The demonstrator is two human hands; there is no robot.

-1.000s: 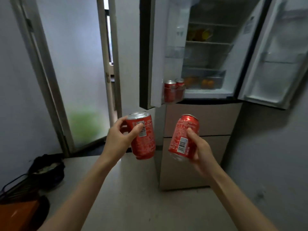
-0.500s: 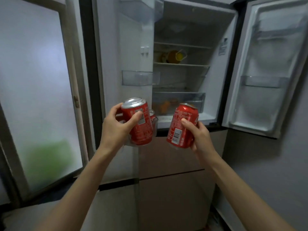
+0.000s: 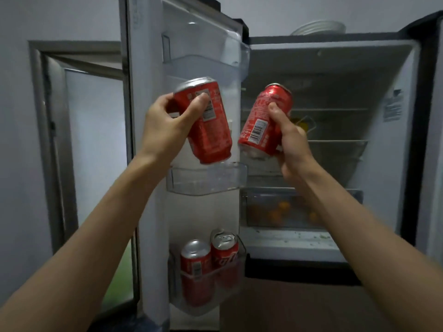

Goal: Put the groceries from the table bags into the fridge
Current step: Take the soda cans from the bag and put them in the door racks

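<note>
My left hand [image 3: 165,125] grips a red soda can [image 3: 211,130], tilted, just above the empty middle bin [image 3: 206,182] of the fridge's open left door. A second red can [image 3: 263,123] is gripped by my right hand [image 3: 291,142] in front of the open fridge [image 3: 335,75] interior. Two more red cans [image 3: 208,262] stand in the bottom door bin. Inside, a clear drawer [image 3: 282,209] holds orange fruit, and a yellow item sits on a shelf behind my right hand.
The top door bin [image 3: 203,61] is a clear shelf above my left hand. The right fridge door [image 3: 431,140] stands open at the frame's edge. White plates [image 3: 318,27] lie on top of the fridge. A frosted glass door [image 3: 93,152] is at the left.
I have come closer to the fridge and raised both cans from the level of the bottom door bin to above the middle one. Both hands keep their grip.
</note>
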